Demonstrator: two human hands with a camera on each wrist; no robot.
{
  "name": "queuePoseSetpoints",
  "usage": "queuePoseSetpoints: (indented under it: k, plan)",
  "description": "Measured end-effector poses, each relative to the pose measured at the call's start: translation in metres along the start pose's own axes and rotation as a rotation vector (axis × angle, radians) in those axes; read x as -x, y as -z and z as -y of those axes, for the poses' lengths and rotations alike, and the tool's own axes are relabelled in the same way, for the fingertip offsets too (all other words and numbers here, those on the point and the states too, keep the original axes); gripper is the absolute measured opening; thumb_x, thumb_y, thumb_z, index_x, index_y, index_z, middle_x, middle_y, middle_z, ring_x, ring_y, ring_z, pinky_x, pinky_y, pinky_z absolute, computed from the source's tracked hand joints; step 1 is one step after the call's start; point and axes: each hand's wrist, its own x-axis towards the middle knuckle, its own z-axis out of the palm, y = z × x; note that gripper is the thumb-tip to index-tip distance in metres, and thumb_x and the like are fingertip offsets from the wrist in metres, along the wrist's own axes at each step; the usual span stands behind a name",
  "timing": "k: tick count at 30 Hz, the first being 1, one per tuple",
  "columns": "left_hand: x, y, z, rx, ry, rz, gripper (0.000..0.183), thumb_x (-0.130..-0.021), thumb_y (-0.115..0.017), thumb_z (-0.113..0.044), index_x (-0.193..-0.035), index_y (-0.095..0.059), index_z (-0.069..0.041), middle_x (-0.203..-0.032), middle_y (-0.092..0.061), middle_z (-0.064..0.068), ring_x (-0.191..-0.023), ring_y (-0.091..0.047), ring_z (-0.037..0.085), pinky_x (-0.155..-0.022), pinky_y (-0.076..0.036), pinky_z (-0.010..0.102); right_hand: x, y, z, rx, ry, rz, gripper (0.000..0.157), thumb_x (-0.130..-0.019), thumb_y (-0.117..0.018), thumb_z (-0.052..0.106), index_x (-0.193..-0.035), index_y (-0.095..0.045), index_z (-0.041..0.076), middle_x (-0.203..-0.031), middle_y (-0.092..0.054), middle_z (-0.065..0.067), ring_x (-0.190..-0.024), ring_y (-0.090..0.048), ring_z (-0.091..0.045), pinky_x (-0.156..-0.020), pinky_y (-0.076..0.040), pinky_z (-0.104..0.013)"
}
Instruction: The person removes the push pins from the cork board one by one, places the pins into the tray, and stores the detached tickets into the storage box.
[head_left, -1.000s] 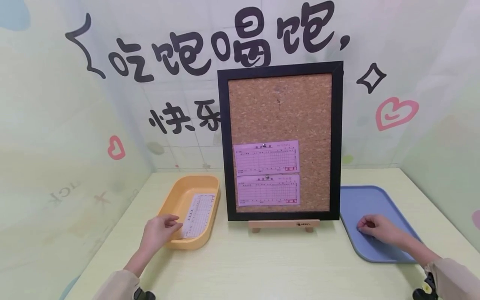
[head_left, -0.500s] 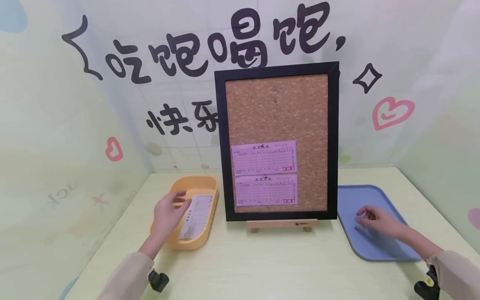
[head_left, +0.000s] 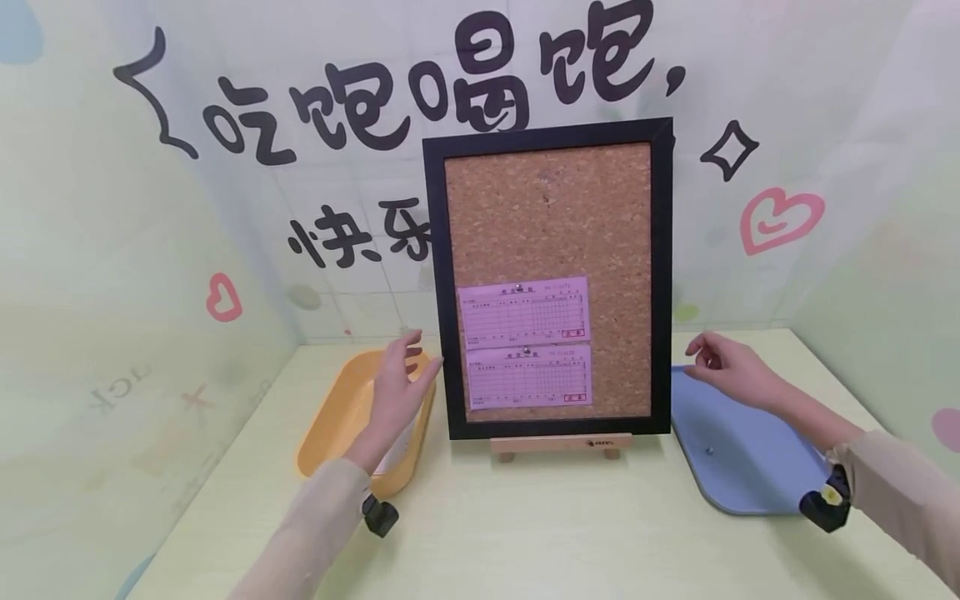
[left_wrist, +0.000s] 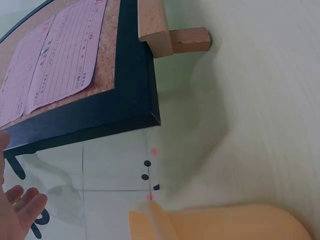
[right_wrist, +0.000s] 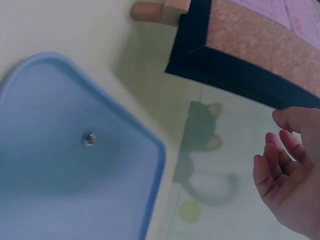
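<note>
A black-framed cork board (head_left: 555, 217) stands upright on a small wooden easel (head_left: 562, 444). Two pink receipt slips, an upper slip (head_left: 525, 317) and a lower slip (head_left: 528, 383), are held to its lower left by silver pushpins. My left hand (head_left: 397, 392) is over the orange tray (head_left: 322, 433), fingers apart and nothing in them, thumb tip close to the frame's left edge. On the other side, my right hand (head_left: 735, 371) hovers empty and loosely bent beside the right edge, its thumb close to the frame in the right wrist view. Below it, one pushpin (right_wrist: 90, 139) lies on the blue tray (right_wrist: 60, 190).
Inside the orange tray a white slip (head_left: 393, 454) shows partly behind my left wrist. A printed cloth wall (head_left: 360, 183) with black characters and hearts rises behind the board. The pale table (head_left: 525, 525) extends in front of the easel.
My left hand has risen from the orange tray toward the board's left edge. My right hand has left the pushpin on the blue tray and moved up toward the right edge.
</note>
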Motion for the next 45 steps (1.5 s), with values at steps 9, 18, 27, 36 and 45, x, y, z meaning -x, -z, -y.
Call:
queuePoseSetpoints:
  k: [9, 18, 27, 36, 45]
  plan:
    - [-0.010, -0.020, -0.008, 0.011, -0.062, -0.020, 0.056, -0.084, -0.065, -0.019, -0.132, -0.041, -0.005, -0.122, -0.049, 0.018, -0.101, -0.055, 0.029, -0.079, -0.051, 0.040, -0.014, 0.003, 0.029, 0.028, 0.095, -0.132, 0.015, -0.084, -0.062, 0.006, -0.094, -0.053, -0.001, -0.073, -0.051, -0.004, -0.064, -0.045, -0.009, -0.051, -0.040, -0.020]
    - [-0.017, -0.031, -0.018, 0.000, -0.030, -0.015, 0.064, -0.084, -0.065, -0.021, -0.139, -0.033, -0.013, -0.129, -0.042, 0.013, -0.101, -0.052, 0.026, -0.081, -0.050, 0.036, -0.027, 0.004, 0.046, 0.041, 0.166, -0.171, 0.010, -0.084, -0.062, 0.005, -0.091, -0.057, 0.001, -0.072, -0.054, -0.003, -0.064, -0.047, -0.008, -0.054, -0.041, -0.019]
    - [-0.021, -0.036, -0.021, 0.018, -0.074, -0.021, 0.066, -0.082, -0.067, -0.019, -0.139, -0.033, -0.015, -0.132, -0.039, 0.014, -0.106, -0.048, 0.029, -0.081, -0.050, 0.039, -0.041, -0.001, 0.060, 0.026, 0.204, -0.163, 0.009, -0.082, -0.063, 0.002, -0.089, -0.058, 0.002, -0.072, -0.055, -0.003, -0.064, -0.047, -0.013, -0.054, -0.042, -0.020]
    - [-0.022, -0.042, -0.015, -0.008, -0.152, -0.045, 0.068, -0.079, -0.070, -0.018, -0.138, -0.035, -0.013, -0.128, -0.039, 0.017, -0.116, -0.042, 0.029, -0.095, -0.039, 0.044, -0.053, -0.015, 0.074, -0.023, 0.194, -0.124, 0.006, -0.084, -0.062, 0.005, -0.089, -0.060, 0.001, -0.073, -0.056, -0.005, -0.064, -0.047, -0.016, -0.054, -0.041, -0.020]
    - [-0.023, -0.042, -0.016, -0.012, -0.149, -0.056, 0.064, -0.079, -0.070, -0.016, -0.136, -0.039, -0.017, -0.130, -0.035, 0.021, -0.117, -0.041, 0.035, -0.097, -0.035, 0.049, -0.074, -0.026, 0.098, -0.105, 0.175, -0.111, 0.008, -0.087, -0.058, 0.007, -0.091, -0.060, 0.000, -0.078, -0.059, -0.008, -0.068, -0.050, -0.019, -0.057, -0.043, -0.022]
